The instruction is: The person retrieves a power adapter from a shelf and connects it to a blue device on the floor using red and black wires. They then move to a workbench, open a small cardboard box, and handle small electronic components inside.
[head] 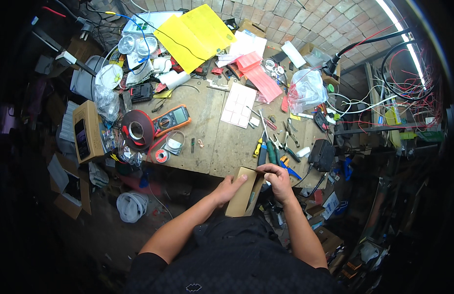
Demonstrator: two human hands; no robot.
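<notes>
A small brown cardboard box [241,194] is held between my two hands, in front of my body at the near edge of the workbench [197,158]. My left hand [229,189] grips its left side, thumb on the upper face. At the box's far right corner, my right hand [278,180] pinches a cardboard flap between thumb and fingers. The box's right side shows a dark gap; what lies inside cannot be made out. Just beyond my hands are a yellow-handled screwdriver [258,147], green-handled pliers [294,156] and a blue-and-orange hand tool [291,171].
An orange multimeter [172,120], a large tape roll [137,130] and a solder spool [162,156] sit on the left of the bench. A sheet of labels [238,105] lies mid-bench. At the right edge is a black power adapter [321,155]. Wires tangle on the right rack.
</notes>
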